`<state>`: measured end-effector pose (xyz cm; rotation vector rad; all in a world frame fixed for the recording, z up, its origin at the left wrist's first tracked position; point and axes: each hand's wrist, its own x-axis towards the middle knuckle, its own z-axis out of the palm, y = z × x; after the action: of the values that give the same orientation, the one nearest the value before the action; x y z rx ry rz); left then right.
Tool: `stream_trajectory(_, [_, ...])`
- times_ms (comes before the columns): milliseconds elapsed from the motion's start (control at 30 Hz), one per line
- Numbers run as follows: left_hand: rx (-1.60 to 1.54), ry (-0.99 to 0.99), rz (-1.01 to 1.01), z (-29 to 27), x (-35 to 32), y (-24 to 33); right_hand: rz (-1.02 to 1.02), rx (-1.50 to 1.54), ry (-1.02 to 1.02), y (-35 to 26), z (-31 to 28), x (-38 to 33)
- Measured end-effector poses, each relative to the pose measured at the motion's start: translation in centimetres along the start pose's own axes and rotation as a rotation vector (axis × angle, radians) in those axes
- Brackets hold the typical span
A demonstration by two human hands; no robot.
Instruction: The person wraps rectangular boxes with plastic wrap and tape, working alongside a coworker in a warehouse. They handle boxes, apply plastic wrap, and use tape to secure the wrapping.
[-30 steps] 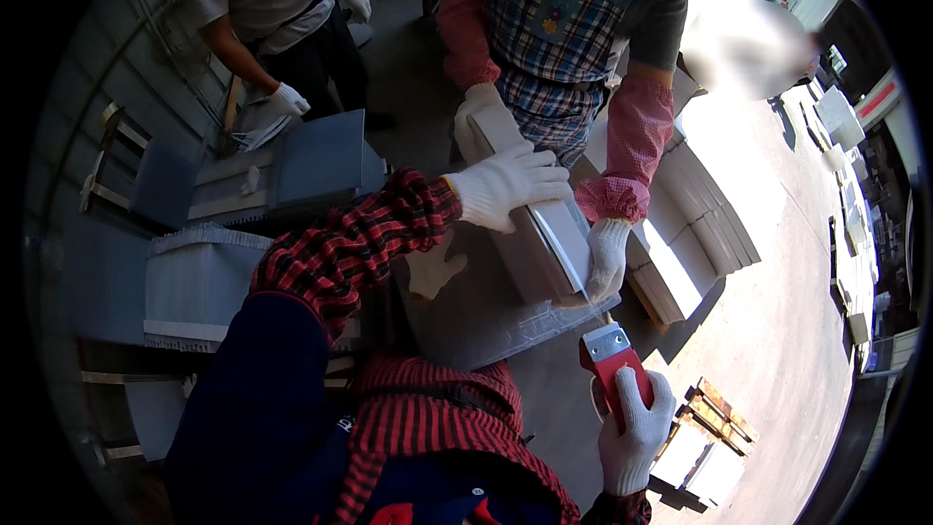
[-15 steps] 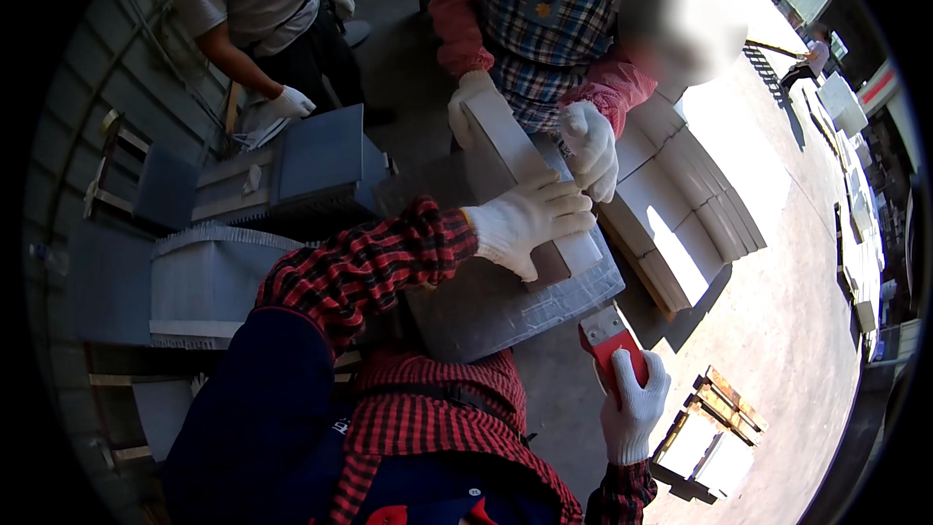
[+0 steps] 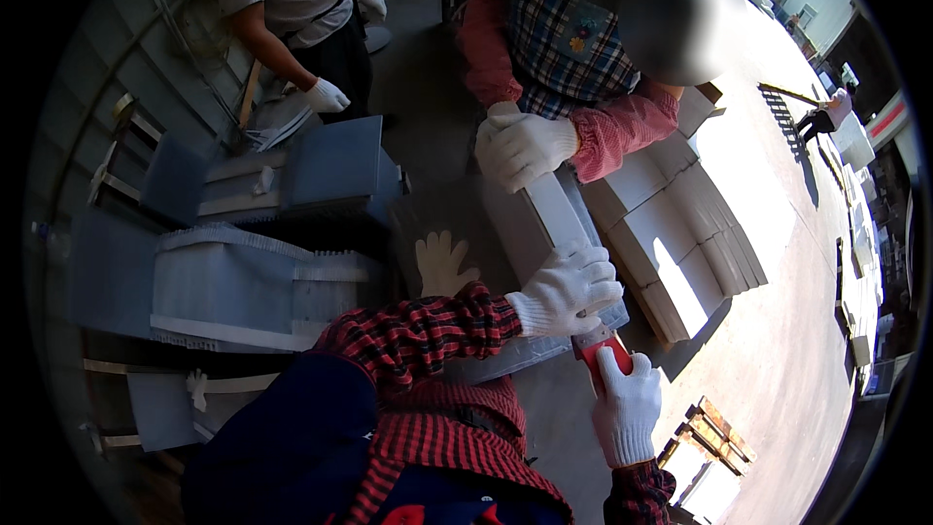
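Observation:
A long pale grey block (image 3: 554, 212) lies across a grey sheet-covered work surface (image 3: 491, 362). My gloved left hand (image 3: 569, 290) is wrapped over its near end, fingers bent over the edge. In my gloved right hand (image 3: 627, 408) is a red-handled hand tool (image 3: 604, 355) with a metal plate; its plate meets the block's near end beside my left fingers, and its working edge is hidden. A co-worker's gloved hands (image 3: 525, 148) lie one over the other on the block's far end. A loose cream glove (image 3: 442, 262) rests on the surface left of the block.
Stacks of pale boards (image 3: 680, 224) stand at the right. Grey slabs with ridged edges (image 3: 233, 282) are piled at the left. Another person's gloved hand (image 3: 328, 95) hangs at the back left. Wooden pallet pieces (image 3: 714, 433) lie on the sunlit floor.
My left hand has moved toward me to the block's near end, its fingers bending. The tool has come up to the block. The co-worker's hands have come together on the far end.

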<state>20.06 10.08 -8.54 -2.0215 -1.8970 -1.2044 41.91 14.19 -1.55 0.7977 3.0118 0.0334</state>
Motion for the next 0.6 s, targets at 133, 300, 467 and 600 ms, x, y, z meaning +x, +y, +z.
stream_trajectory(133, [0.035,0.118,0.042,-0.1,-0.6,-0.2,-0.152,-0.069,-0.053,-0.3,-1.7,2.9])
stream_trajectory(300, [0.016,0.144,0.036,-0.8,-1.0,-0.1,-0.338,-0.291,-0.051,-1.1,-2.4,4.2])
stream_trajectory(467, [-0.017,0.138,0.038,1.2,-1.2,-0.9,-0.629,-0.155,-0.458,2.8,4.9,0.7])
stream_trajectory(600, [0.008,0.167,0.093,2.2,-1.6,-1.6,-0.218,-0.112,-0.828,1.4,7.8,-2.9])
